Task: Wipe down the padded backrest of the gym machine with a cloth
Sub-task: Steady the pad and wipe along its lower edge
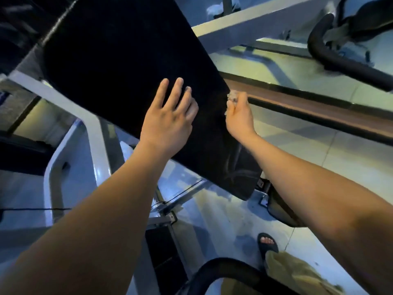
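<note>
The black padded backrest (119, 67) of the gym machine runs slantwise from the upper left down to the lower middle of the head view. My left hand (169, 114) lies flat on the pad's surface with its fingers straight and spread. My right hand (239, 112) is at the pad's right edge and grips a small bunched grey-white cloth (233, 97), which touches that edge. Most of the cloth is hidden inside my fingers.
Grey-white steel frame bars (57, 96) stand left of and below the pad. A black curved handle (331, 58) hangs at the upper right. A dark floor strip (319, 109) crosses the tiled floor. My sandalled foot (268, 243) stands below, and a black tube (229, 271) curves at the bottom.
</note>
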